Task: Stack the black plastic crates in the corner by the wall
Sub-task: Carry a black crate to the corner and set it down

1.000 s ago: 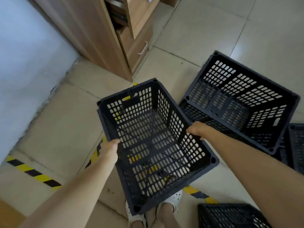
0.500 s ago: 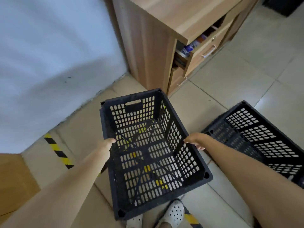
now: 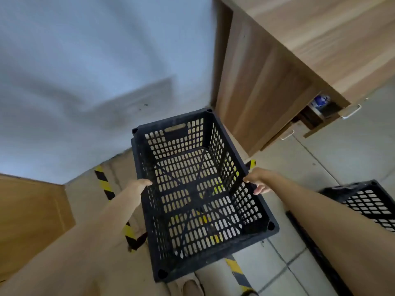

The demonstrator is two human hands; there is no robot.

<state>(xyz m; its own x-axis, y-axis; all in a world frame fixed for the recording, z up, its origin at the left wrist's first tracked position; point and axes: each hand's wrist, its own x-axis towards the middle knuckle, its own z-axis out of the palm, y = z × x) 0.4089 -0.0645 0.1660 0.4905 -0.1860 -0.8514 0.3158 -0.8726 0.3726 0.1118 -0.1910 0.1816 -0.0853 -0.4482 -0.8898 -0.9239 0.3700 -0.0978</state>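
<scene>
Between both hands: rectangular black perforated plastic crate, near wall.

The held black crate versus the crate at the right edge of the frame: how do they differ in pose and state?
The held crate is gripped on its long sides by the left hand and right hand; the right-edge crate has no hand on it.
The held crate shows whole, near the white wall and wooden cabinet; the right-edge crate is cut off by the frame and the right forearm.
Both are black, perforated and empty as far as visible.
</scene>
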